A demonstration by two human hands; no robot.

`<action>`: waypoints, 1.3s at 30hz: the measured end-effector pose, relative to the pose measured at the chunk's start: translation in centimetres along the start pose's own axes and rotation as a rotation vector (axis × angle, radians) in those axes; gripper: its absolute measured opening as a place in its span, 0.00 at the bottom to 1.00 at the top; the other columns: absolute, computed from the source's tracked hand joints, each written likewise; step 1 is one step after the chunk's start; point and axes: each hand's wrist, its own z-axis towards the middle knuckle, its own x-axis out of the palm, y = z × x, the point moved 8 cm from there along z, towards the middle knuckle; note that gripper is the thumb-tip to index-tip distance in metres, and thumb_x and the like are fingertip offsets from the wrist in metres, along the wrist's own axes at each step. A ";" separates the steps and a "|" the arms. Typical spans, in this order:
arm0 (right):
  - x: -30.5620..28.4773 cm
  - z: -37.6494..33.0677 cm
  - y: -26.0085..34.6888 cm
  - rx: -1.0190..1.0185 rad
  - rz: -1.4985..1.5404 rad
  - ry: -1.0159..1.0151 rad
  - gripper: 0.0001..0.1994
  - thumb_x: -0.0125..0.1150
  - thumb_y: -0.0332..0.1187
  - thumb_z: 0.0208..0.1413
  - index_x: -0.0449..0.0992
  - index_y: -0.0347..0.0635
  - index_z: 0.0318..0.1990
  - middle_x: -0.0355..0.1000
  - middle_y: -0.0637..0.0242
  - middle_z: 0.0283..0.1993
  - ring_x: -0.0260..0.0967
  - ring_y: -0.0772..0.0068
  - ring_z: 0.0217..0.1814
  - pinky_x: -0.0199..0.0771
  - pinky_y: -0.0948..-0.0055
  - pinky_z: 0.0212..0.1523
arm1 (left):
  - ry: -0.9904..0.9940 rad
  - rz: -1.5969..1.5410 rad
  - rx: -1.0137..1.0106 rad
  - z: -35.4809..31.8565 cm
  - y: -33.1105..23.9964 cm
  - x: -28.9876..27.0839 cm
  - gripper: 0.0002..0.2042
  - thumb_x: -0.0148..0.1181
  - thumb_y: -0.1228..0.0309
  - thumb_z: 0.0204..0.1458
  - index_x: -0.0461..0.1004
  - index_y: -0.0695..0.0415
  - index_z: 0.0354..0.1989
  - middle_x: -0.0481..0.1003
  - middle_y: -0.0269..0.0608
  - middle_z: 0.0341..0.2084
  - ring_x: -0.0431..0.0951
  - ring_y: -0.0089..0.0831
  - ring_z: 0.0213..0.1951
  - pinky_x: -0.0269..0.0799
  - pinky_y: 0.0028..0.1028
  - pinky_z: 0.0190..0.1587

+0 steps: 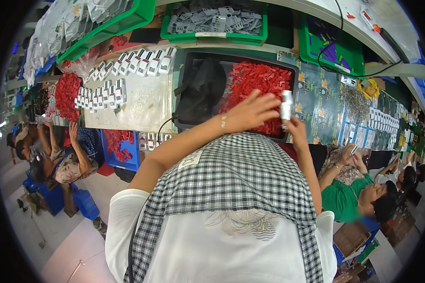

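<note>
While left hand (254, 111) splays loosely, right hand (297, 130) pinches white device (285, 109)

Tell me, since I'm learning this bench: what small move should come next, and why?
Probably steady the white unit with the left hand: the right hand grips its near end, while the left's extended fingers lie close beside it, above the red pieces. Whether they touch it is unclear.

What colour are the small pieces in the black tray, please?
The small pieces are red, seen best in the head view.
</note>
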 end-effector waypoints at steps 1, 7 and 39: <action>2.6 0.0 0.9 -0.004 0.030 0.128 0.19 0.62 0.34 0.49 0.71 0.32 0.47 0.73 0.64 0.40 0.70 0.77 0.40 0.70 0.77 0.37 | 0.066 0.071 0.064 0.5 -1.2 1.2 0.22 0.59 0.71 0.43 0.65 0.52 0.50 0.64 0.42 0.53 0.58 0.38 0.61 0.48 0.45 0.62; 8.4 3.2 0.9 0.036 -0.051 0.359 0.16 0.59 0.42 0.53 0.76 0.36 0.36 0.73 0.68 0.32 0.67 0.80 0.32 0.68 0.77 0.35 | 0.291 -0.075 -0.459 -3.5 4.6 4.7 0.10 0.55 0.69 0.47 0.73 0.53 0.39 0.76 0.42 0.30 0.77 0.41 0.37 0.71 0.36 0.35; 11.6 -3.5 12.2 -1.022 -0.801 -0.110 0.06 0.60 0.28 0.41 0.78 0.43 0.30 0.67 0.65 0.41 0.62 0.61 0.47 0.60 0.64 0.45 | -0.411 -1.308 -1.136 -6.2 5.5 5.9 0.16 0.46 0.61 0.61 0.72 0.63 0.38 0.71 0.32 0.28 0.69 0.17 0.30 0.65 0.20 0.32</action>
